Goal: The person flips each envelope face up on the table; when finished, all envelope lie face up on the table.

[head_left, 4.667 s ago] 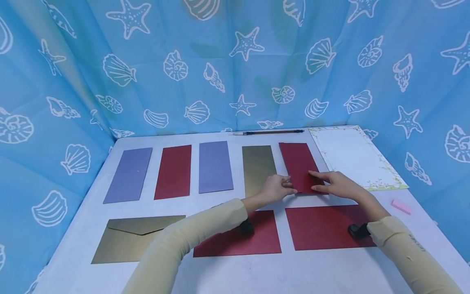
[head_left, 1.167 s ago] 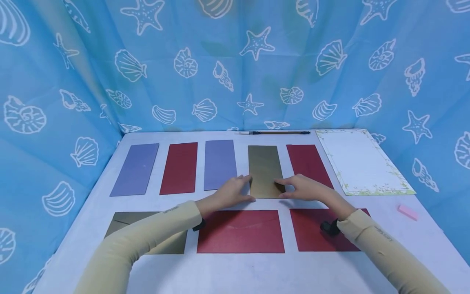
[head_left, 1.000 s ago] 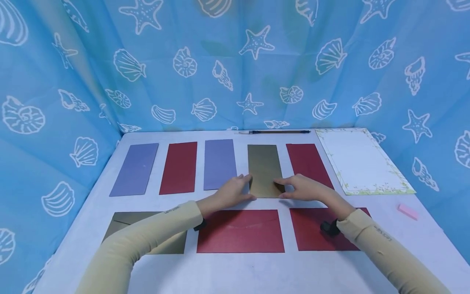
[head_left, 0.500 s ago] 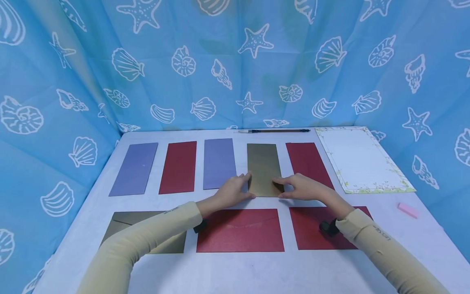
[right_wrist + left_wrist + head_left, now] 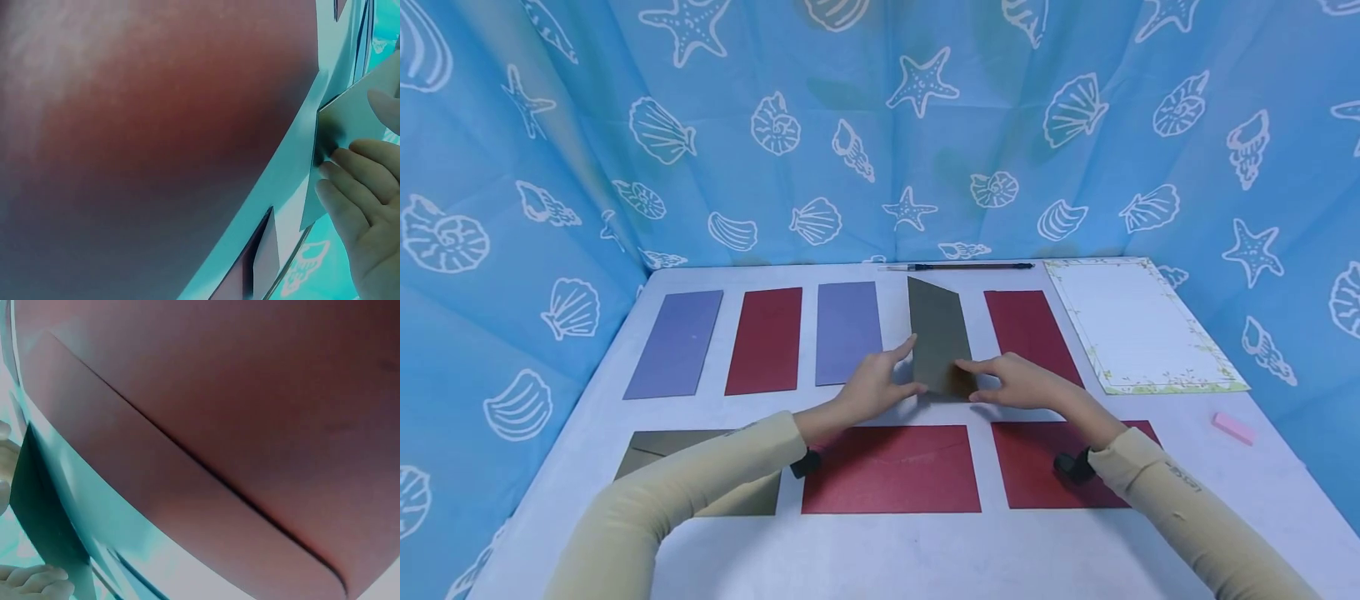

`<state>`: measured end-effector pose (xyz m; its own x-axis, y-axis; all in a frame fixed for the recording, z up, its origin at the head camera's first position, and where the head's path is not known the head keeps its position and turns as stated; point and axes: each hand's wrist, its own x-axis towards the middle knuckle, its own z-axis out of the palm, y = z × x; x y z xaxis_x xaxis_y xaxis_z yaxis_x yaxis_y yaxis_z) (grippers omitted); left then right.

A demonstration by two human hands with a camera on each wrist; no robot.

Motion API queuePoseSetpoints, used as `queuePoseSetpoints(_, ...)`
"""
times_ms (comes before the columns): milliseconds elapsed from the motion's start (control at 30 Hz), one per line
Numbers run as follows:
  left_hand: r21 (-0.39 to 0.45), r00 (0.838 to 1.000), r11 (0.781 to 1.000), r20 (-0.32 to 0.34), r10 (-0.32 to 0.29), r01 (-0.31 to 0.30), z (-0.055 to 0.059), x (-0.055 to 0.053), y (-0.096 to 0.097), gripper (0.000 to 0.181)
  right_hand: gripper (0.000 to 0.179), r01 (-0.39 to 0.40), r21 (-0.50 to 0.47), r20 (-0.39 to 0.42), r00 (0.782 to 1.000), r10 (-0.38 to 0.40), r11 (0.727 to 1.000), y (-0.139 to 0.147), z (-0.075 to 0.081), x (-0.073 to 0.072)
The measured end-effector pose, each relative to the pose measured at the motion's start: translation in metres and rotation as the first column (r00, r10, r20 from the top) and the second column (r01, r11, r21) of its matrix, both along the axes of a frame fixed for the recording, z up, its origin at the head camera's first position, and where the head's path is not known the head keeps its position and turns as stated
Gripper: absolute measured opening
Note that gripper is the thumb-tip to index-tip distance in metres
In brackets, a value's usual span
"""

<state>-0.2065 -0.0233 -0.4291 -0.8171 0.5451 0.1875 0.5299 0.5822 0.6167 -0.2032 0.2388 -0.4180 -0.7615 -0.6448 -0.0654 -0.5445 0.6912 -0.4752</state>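
A gold envelope (image 5: pixel 938 342) at the middle of the back row is tilted, its left side raised off the table. My left hand (image 5: pixel 868 387) holds that raised left edge between fingers and thumb. In the left wrist view, the fingers (image 5: pixel 37 582) reach the envelope at the bottom left. On the other long side, my right hand (image 5: pixel 1018 382) touches the lower right edge. The right wrist view shows its fingers (image 5: pixel 356 181) nearly straight against the gold envelope (image 5: pixel 356 106). A red envelope (image 5: pixel 891 479) with its flap up lies below the left wrist.
Lilac (image 5: pixel 676 343) and red (image 5: pixel 765 340) envelopes, a second lilac envelope (image 5: pixel 847 333) and another red envelope (image 5: pixel 1030 333) lie flat in the back row. A gold envelope (image 5: pixel 741 500) and a red envelope (image 5: pixel 1022 483) lie in front. Brush (image 5: pixel 970 267), bordered paper (image 5: pixel 1138 325) and pink eraser (image 5: pixel 1233 429) are around.
Both hands have moved from the right red envelope to the gold one. Over the last half second the gold envelope's left side has risen with my left hand; the right hand has stayed.
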Motion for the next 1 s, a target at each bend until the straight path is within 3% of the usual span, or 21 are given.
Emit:
queuePoseSetpoints(333,0.128,0.996,0.992,-0.089,-0.009,0.02,0.009,0.012,0.008,0.082,0.061,-0.024,-0.076,-0.027,0.999,0.022,0.997,-0.006,0.002,0.003)
queuePoseSetpoints(533,0.21,0.986,0.975,-0.166,-0.033,0.068,0.011,0.014,0.014,0.077,0.059,-0.032,-0.101,-0.021,0.999,0.03,0.994,-0.015,0.005,0.005)
queuePoseSetpoints(700,0.231,0.978,0.968,-0.202,-0.05,0.097,0.012,0.013,0.019,0.072,0.054,-0.029,-0.141,-0.03,0.999,0.025,0.99,-0.017,0.009,0.002)
queuePoseSetpoints(867,0.22,0.976,0.97,-0.207,-0.062,0.108,0.013,0.013,0.024,0.07,0.046,0.066,-0.264,-0.04,0.996,-0.079,0.962,-0.015,0.02,-0.007)
queuePoseSetpoints(1000,0.209,0.98,0.972,-0.186,-0.072,0.111,0.013,0.014,0.029,0.071,0.045,0.2,-0.326,-0.054,0.972,-0.229,0.924,-0.017,0.036,-0.017)
